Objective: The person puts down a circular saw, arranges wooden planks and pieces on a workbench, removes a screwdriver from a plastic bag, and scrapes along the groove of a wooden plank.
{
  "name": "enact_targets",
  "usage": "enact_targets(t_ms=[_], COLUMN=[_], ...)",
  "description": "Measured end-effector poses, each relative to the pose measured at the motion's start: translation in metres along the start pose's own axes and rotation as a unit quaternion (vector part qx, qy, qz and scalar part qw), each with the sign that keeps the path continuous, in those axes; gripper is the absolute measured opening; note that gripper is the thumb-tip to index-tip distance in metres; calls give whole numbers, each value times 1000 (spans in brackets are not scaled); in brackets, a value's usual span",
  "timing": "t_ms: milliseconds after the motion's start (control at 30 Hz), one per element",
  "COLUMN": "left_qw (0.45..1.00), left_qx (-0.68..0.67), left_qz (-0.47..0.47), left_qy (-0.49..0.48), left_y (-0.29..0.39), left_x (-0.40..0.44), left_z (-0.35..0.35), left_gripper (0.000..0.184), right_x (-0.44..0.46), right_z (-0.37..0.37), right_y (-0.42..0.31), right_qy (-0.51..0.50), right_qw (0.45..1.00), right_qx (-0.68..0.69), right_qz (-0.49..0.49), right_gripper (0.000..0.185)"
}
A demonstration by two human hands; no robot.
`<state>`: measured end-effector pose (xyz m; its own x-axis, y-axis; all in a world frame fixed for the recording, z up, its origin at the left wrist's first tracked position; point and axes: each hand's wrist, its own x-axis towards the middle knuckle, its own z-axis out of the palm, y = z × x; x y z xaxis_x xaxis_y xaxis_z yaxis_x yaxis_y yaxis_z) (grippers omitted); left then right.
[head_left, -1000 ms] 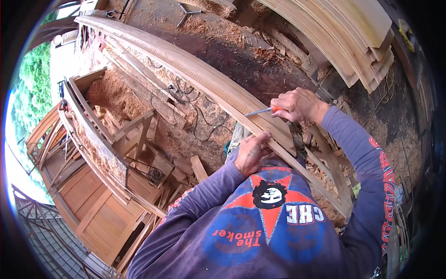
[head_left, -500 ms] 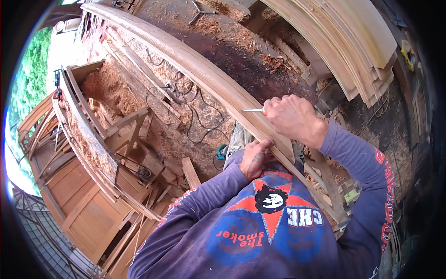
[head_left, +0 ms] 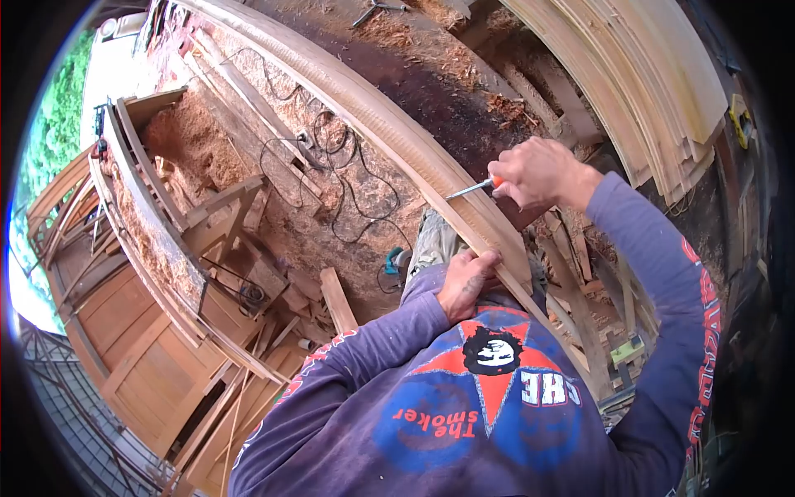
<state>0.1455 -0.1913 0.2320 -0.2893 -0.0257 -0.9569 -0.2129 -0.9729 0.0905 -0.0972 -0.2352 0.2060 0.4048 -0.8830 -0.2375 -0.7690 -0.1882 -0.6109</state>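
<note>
A long curved wooden plank (head_left: 364, 108) runs diagonally from the far left to my waist. On its near edge lies a thin wooden strip (head_left: 443, 209), which my left hand (head_left: 469, 282) grips close to my belly, thumb on top. In my right hand (head_left: 542, 174) is a screwdriver (head_left: 470, 190) with a slim metal shaft and an orange handle, mostly covered by my fingers. Its tip points left and meets the plank near the strip; whether it presses in, I cannot tell.
Stacked thin boards (head_left: 638, 74) stand at the upper right. A dark cable (head_left: 356, 199) curls across the sawdust-covered floor beside a teal power tool (head_left: 395, 260). Wooden panels (head_left: 166, 373) and a curved frame (head_left: 145, 224) fill the left. Wood offcuts (head_left: 571, 248) lie at the right.
My right hand has moved up and right, and the screwdriver now slants down to the left, showing more shaft. The left hand keeps its grip; the view has shifted slightly.
</note>
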Motion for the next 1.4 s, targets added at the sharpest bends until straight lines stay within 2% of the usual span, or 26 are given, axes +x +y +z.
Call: enact_targets(t_ms=[167,267,533,600,667,700,733,800,833,900,1000,1067,1133,1200,1267,1367,1400], left_qw=[1000,1000,999,999,998,998,997,996,996,997,997,996,998,998,997,996,995], left_qx=[18,-5,-13,-19,-18,-20,-21,-29,-27,-17,-39,-60,-42,-8,-3,-11,-11], left_qz=[16,-19,-20,-24,-53,-48,-48,-53,-66,-69,-55,-65,30,59,64,80,84], left_qy=[-7,-8,21,22,36,45,52,58,51,21,39,24,25,32,49,45,46], left_y=[5,14,4,6,8,12,14,11,12,17,14,17,6,-2,-7,-18,-18], left_x=[2,-6,8,7,4,1,-2,-2,-4,5,-3,-9,-2,5,9,15,13], left_z=[9,17,15,15,11,10,9,13,15,21,23,25,28,27,24,18,19], left_gripper=[30,27,25,26,31,34,36,38,37,37,35,33,30,29,25,22,22], right_x=[-6,-6,-9,-8,3,10,13,2,-6,-20,-26,-24,-16,-7,-2,5,6], right_z=[21,31,42,49,100,102,103,69,43,13,-18,-24,-24,-24,-27,-18,-15], right_y=[27,36,50,50,40,32,36,49,42,31,7,-12,-27,-39,-44,-41,-29], right_qy=[66,84,119,94,94,126,155,180,134,131,65,3,-1,-17,-30,-72,-77], right_qw=[996,993,987,977,950,956,973,969,984,988,997,998,996,990,989,987,992], right_qx=[54,67,77,185,290,257,153,164,120,80,35,-61,-86,-131,-145,-133,-97], right_qz=[-23,-42,-71,-40,-72,-64,-68,-23,16,32,17,31,34,38,22,48,34], right_gripper=[21,20,21,17,13,12,11,8,9,10,12,14,15,16,13,15,16])
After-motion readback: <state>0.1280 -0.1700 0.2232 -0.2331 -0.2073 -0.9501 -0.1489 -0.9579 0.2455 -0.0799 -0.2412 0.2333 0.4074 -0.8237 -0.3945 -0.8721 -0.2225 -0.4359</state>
